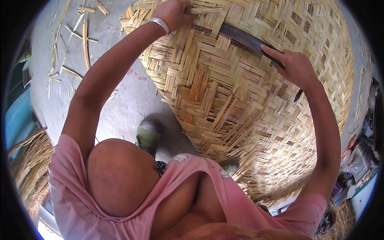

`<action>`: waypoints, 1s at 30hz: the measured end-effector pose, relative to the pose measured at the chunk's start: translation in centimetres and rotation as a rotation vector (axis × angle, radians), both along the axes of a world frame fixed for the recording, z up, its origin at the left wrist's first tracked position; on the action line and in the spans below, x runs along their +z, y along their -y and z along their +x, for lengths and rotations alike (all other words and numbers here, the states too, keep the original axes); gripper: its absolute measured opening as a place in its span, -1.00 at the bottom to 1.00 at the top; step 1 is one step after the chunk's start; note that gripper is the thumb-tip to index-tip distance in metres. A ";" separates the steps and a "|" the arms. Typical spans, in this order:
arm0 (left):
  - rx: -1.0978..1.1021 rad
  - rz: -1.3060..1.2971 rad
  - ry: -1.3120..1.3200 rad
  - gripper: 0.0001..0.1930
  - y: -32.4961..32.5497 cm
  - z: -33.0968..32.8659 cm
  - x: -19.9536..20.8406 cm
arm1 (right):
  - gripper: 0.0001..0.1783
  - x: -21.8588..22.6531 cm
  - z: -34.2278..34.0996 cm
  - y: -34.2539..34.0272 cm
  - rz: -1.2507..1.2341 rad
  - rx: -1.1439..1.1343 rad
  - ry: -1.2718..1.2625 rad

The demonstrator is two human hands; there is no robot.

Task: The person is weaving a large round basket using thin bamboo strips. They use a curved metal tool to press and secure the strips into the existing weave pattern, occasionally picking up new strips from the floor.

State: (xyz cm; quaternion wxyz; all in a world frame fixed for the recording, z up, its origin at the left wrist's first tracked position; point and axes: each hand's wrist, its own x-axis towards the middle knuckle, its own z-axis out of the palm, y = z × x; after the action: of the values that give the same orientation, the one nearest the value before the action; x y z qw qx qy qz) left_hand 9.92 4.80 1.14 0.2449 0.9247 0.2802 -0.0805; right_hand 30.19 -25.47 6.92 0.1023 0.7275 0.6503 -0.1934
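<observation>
A large woven mat of split bamboo strips [224, 76] spreads from the middle to the right, with loose, uneven strip ends along its left edge. My left hand [172, 16], wearing a silver bracelet [161, 25], is closed around a pale bamboo strip [206, 11] at the mat's far left edge. In my right hand [296, 66] is a long, dark, flat blade [248, 41], lying across the weave with its far end pointing toward my left hand. My right index finger stretches along the blade. My palm hides most of its grip.
Cut bamboo strips [85, 44] lie scattered over the grey concrete floor [116, 116] at far left. A bundle of dry straw [34, 164] and a teal object [20, 116] are at the left rim. Mixed clutter [360, 160] lines the right rim. My shoe [149, 134] is beside the mat's near edge.
</observation>
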 end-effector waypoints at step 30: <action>-0.052 -0.107 0.053 -0.76 -1.4 -1.0 -0.5 | -0.13 -1.1 1.5 -2.5 0.081 0.122 0.098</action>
State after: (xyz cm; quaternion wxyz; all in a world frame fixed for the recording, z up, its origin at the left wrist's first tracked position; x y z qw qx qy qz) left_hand 8.88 6.22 0.67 0.2990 0.9191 0.2447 -0.0771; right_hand 31.71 -22.97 5.86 0.1162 0.6988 0.6947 -0.1247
